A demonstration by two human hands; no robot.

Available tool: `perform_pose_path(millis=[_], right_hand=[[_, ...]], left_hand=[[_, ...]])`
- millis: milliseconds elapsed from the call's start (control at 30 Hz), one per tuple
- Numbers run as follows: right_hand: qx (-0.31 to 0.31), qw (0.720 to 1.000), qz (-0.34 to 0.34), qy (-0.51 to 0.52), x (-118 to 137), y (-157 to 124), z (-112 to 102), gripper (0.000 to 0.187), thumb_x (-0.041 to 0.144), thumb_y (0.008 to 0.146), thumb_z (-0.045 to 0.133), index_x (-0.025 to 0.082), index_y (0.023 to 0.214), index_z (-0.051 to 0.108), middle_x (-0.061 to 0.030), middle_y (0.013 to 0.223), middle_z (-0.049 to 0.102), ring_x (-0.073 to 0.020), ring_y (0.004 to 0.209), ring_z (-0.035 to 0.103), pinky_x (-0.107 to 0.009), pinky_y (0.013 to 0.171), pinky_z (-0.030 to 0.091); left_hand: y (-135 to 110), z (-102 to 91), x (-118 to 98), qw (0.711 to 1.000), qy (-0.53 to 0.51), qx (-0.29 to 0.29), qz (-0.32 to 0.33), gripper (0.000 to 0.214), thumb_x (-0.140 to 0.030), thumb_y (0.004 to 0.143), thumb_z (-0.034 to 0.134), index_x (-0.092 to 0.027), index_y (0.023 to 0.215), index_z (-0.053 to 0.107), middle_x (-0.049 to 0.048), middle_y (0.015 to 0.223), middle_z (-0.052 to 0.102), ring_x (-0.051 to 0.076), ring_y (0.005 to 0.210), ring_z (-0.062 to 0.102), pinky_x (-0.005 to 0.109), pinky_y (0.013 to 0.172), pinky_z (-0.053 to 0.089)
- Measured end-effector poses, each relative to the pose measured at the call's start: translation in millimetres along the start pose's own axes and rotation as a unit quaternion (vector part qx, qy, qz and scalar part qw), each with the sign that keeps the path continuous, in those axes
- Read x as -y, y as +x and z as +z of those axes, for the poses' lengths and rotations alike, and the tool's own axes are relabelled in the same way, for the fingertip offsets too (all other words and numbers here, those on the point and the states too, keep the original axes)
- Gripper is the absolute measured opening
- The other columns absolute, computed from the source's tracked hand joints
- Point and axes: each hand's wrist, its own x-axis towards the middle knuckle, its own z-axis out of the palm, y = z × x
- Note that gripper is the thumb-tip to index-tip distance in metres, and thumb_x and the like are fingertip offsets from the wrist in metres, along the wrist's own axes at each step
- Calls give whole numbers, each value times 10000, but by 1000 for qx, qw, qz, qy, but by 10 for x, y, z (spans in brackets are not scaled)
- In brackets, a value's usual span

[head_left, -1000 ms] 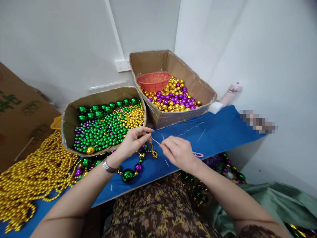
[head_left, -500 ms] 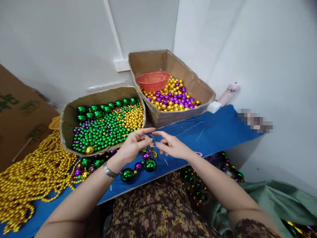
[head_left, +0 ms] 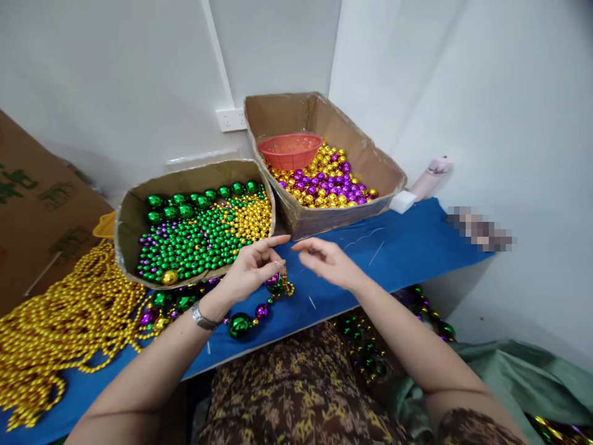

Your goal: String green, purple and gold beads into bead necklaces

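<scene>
My left hand (head_left: 250,269) pinches a thin clear thread (head_left: 279,264) between thumb and bent fingers, its index finger stretched forward. Below those fingertips hangs a small loop of gold beads (head_left: 288,285). A string of larger beads runs from there over the blue cloth, with a purple bead (head_left: 262,311) and a big green bead (head_left: 239,325). Just right of it, apart from the left hand, my right hand (head_left: 330,262) has its fingertips drawn together. Whether thread is between them is too fine to see.
A cardboard box (head_left: 121,247) of green, gold and purple beads stands behind my left hand. Another box (head_left: 333,220) holds gold and purple beads and a red basket (head_left: 290,162). Gold bead strands (head_left: 69,315) lie left. Thread pieces (head_left: 376,253) lie on the blue cloth (head_left: 417,235).
My hands have parted slightly, the right one drawing away with its fingers closing together. The thread loop that showed between them has shrunk. The hanging beads have shifted up under the left fingers.
</scene>
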Motion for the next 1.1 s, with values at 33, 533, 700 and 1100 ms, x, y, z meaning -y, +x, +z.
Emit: perform_pose_path(millis=[33,533,700,1100], right_hand=[[24,998,8,-60,-10,14,45,325,438,841,647,204,1065,638,0,862,606,-36,502,440,-191,461,354],[82,854,-269,-439,575,732,-122,198,261,966,483,158,885,632,-57,941,595,-137,849,531,-281,755,417],[175,853,-246,-426,431,1016,134,105,220,936,543,171,932,635,-45,993,594,-128,878,541,-262,765,430],[-54,974,-145,-166,-55,103,354,259,397,972,454,212,1092,589,-39,994,671,-159,914,627,-323,813,515]], left_hand=[[-1,3,-3,1000,4,-1,2,505,-205,793,681,-146,1284,577,1,715,653,80,610,571,179,565,444],[34,-103,89,985,-6,154,-83,379,-294,792,710,-152,1143,686,28,678,656,83,560,544,197,524,397],[12,-101,27,983,10,179,23,432,-244,848,661,-235,1278,619,19,715,667,90,590,568,207,559,441],[-35,-123,-157,982,49,26,181,822,-193,863,649,-304,1532,184,11,736,652,128,626,600,232,571,502]])
